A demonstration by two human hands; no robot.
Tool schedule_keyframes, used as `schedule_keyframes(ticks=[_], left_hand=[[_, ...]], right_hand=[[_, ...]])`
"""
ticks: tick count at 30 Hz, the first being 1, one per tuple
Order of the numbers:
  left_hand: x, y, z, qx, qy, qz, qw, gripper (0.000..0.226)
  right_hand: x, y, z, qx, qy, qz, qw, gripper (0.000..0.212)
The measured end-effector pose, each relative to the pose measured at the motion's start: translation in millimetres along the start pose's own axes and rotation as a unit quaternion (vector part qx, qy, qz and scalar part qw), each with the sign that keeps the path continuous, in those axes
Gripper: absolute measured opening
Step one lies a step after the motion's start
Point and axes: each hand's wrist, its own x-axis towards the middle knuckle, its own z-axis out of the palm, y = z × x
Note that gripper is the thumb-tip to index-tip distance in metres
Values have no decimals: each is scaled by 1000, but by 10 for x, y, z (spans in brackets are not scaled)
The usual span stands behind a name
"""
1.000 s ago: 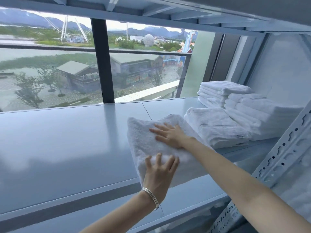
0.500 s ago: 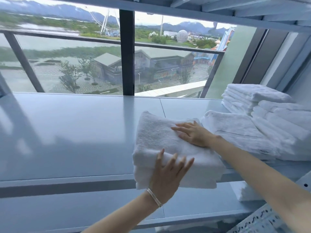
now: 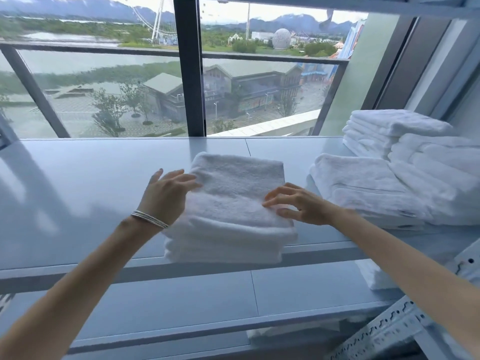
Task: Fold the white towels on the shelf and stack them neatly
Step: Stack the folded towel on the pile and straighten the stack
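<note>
Head view: folded towel (image 3: 233,203) on shelf (image 3: 91,190), near front edge, long axis running front to back. Left hand (image 3: 166,196) fingers straight against its left side, right hand (image 3: 298,203) fingers loosely curled on top right, gripping nothing. Stack of folded towels (image 3: 405,172) lies right, nearer right hand.

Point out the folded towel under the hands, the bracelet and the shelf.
towel (image 3: 233,183): head view, middle of its top face.
bracelet (image 3: 150,219): head view, bands across the left wrist.
shelf (image 3: 91,193): head view, bare surface left of the towel.
</note>
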Motion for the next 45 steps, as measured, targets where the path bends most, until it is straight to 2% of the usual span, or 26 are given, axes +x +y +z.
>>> schedule_keyframes(ticks=[1,2,4,5,7,9,10,14,17,20,22,25,27,29,30,34,36,38,40,42,44,45], left_hand=[[-33,171,-25,-41,-2,7,999,36],[-85,364,-36,-58,-51,20,997,48],[-238,623,73,-15,-195,43,980,80],[-316,675,173,12,-211,67,975,87],[-424,597,347,63,-150,132,978,105],[-453,389,469,95,-129,174,972,121],[-428,255,480,99,-128,182,970,125],[-322,-82,446,102,-113,96,984,150],[-474,139,543,53,-56,124,989,137],[-611,611,679,16,26,186,982,117],[-637,848,818,36,74,208,975,105],[-606,1002,937,55,133,198,970,82],[-593,1012,951,62,162,195,965,59],[-611,915,897,47,175,191,965,27],[-643,834,855,38,178,189,965,19],[-856,295,721,26,160,200,966,18],[-903,3,675,28,148,174,973,14],[-874,-189,599,18,127,140,982,16],[-790,-248,500,-1,100,114,988,15],[-703,-193,424,-27,82,95,992,17],[-617,-58,384,-40,75,80,993,27],[-560,26,388,-41,70,76,994,36]], right_hand=[[24,10,9,-36,4,-6,999,36],[54,18,35,-79,11,-16,997,34],[95,24,111,-164,10,-19,986,58],[89,25,125,-188,-3,-13,982,73],[61,-3,105,-203,-40,14,978,88],[15,-71,142,-181,-48,31,982,81],[-6,-131,188,-172,-29,24,984,74],[38,-368,396,-175,61,-59,981,63],[133,-327,406,-204,71,-74,974,73],[256,-201,397,-197,35,-22,979,98],[326,-186,438,-165,53,7,985,93],[366,-224,469,-147,89,20,985,76],[355,-252,498,-150,101,20,983,68],[351,-320,554,-157,116,10,981,64],[356,-362,570,-160,119,1,980,65],[323,-378,329,-151,74,1,986,68],[277,-269,151,-110,52,50,991,73],[228,-210,124,-24,48,121,991,78],[207,-252,191,79,35,211,974,75],[216,-348,256,211,25,276,937,70],[245,-413,310,282,39,287,915,71],[268,-432,351,284,37,284,915,67]])
